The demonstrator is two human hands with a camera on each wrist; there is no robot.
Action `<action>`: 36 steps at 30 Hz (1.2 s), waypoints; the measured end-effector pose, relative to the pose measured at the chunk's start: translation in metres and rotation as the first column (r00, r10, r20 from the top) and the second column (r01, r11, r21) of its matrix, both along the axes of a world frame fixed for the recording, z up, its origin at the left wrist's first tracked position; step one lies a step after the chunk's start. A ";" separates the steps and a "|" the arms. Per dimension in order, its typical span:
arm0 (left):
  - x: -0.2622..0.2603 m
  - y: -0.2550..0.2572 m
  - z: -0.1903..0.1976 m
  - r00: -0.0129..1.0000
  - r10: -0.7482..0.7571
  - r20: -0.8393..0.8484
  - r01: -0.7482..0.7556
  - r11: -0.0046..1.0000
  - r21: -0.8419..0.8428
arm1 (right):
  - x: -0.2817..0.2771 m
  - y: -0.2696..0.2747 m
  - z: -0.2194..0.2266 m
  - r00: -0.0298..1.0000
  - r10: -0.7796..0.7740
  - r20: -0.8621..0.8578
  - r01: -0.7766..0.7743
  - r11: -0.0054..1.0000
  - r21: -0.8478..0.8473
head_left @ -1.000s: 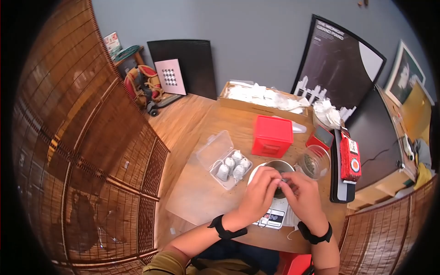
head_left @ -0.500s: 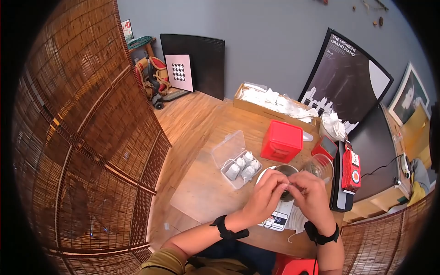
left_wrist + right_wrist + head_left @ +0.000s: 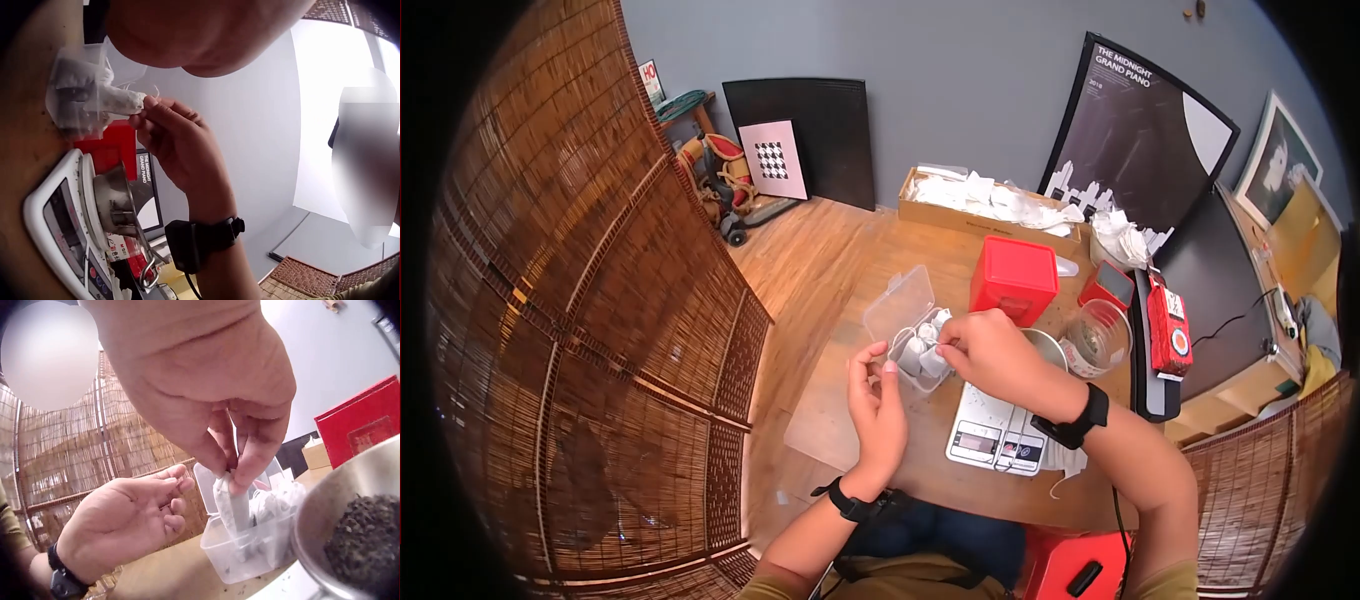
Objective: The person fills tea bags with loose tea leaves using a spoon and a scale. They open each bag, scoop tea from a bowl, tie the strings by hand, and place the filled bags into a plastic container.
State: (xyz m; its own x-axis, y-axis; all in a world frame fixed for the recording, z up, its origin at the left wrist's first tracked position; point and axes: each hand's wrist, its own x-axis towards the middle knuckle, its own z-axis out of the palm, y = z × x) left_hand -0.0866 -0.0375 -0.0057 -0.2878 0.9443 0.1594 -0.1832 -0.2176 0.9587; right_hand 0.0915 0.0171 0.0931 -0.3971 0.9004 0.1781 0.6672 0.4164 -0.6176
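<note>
My right hand (image 3: 1000, 355) pinches the gathered top of a filled white tea bag (image 3: 230, 509) between thumb and fingertips. The bag hangs upright, its lower part inside a clear plastic box (image 3: 215, 553) with the lid flipped back. Several other filled bags (image 3: 278, 503) with strings sit in that box. My left hand (image 3: 878, 410) is held palm up at the near left of the box, fingers loosely bent around nothing. To the right, a metal bowl (image 3: 309, 534) of dark dried leaves (image 3: 369, 534) stands on a white kitchen scale (image 3: 975, 415).
A red box (image 3: 1015, 280) stands behind the bowl. Right of it are a clear round container (image 3: 1097, 340) and a red packet (image 3: 1168, 335). A cardboard tray (image 3: 960, 215) of white pouches lies along the back. Wicker screens (image 3: 650, 300) flank the table.
Both hands were together over the bowl. They have parted: the right hand has carried the tea bag left to the plastic box, and the left has let go and moved left.
</note>
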 end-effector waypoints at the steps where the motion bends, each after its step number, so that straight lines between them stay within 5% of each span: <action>1: -0.001 -0.003 -0.002 1.000 -0.006 -0.001 0.006 1.000 0.000 | -0.003 0.003 -0.006 0.995 0.014 0.096 -0.017 0.999 0.035; 4: -0.002 -0.010 -0.007 0.997 -0.075 -0.002 0.075 0.997 -0.032 | -0.011 0.007 -0.017 0.963 -0.022 0.270 0.010 0.999 0.047; 11: -0.001 -0.016 -0.016 0.986 -0.166 0.000 0.166 0.985 -0.042 | -0.008 0.007 -0.024 0.943 -0.030 0.332 0.013 0.998 0.054; 17: -0.005 -0.029 -0.005 0.984 -0.179 0.008 0.178 0.975 -0.131 | 0.032 -0.022 0.029 0.998 -0.039 0.039 0.032 0.986 0.166; 19: -0.007 -0.033 0.001 0.983 -0.185 -0.014 0.180 0.967 -0.179 | 0.053 -0.048 0.047 0.986 -0.123 -0.116 0.141 0.976 0.166; 21: -0.008 -0.033 0.007 0.876 -0.169 -0.452 0.160 0.985 -0.059 | 0.080 -0.077 0.054 0.965 -0.224 -0.135 0.241 0.962 0.128; 22: -0.008 -0.031 0.009 0.871 -0.182 -0.456 0.172 0.983 -0.063 | 0.094 -0.091 0.051 0.937 -0.319 -0.144 0.334 0.938 0.089; 24: -0.004 -0.026 0.013 0.620 0.063 -0.782 0.179 0.959 0.219 | 0.123 -0.117 0.024 0.870 -0.410 -0.274 0.424 0.906 -0.009; 25: -0.002 -0.024 0.012 0.624 0.031 -0.781 0.218 0.953 0.211 | 0.141 -0.131 0.009 0.779 -0.494 -0.386 0.494 0.863 -0.106; 29: 0.007 -0.021 0.009 0.491 -0.022 -0.871 0.276 0.952 0.132 | 0.181 -0.185 -0.037 0.659 -0.664 -0.353 0.635 0.743 -0.212; 36: 0.016 -0.025 0.010 0.534 -0.004 -0.845 0.215 0.968 0.132 | 0.177 -0.223 -0.058 0.759 -0.626 -0.182 0.598 0.779 -0.189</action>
